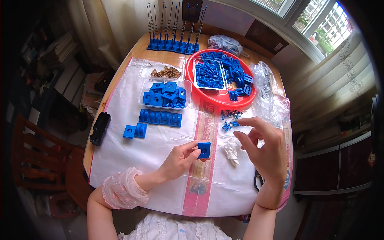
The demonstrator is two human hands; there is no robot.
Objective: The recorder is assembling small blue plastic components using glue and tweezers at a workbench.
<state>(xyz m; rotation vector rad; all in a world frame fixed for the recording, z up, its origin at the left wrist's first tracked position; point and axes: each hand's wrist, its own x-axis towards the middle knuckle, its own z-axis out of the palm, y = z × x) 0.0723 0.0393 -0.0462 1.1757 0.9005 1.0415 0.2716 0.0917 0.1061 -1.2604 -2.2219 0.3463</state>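
My left hand (178,162) grips a square blue plastic piece (203,150) with a round recess between thumb and fingers, over the middle of the table. My right hand (264,148) hangs just beside a small pile of blue and dark bits (229,127). Its thumb and forefinger are apart, and I see nothing between them. Left of my left hand, a short row of blue square pieces (160,117) lies on the white sheet. Two more blue pieces (135,131) sit together in front of that row.
A clear tub (141,96) holds blue squares; brass-coloured screws (166,72) lie behind it. The red basin (196,96) carries many blue parts. Blue bases with spring-wound rods (173,46) stand at the back. A black case (100,129), crumpled tissue (231,152) and plastic bag (264,90) lie around.
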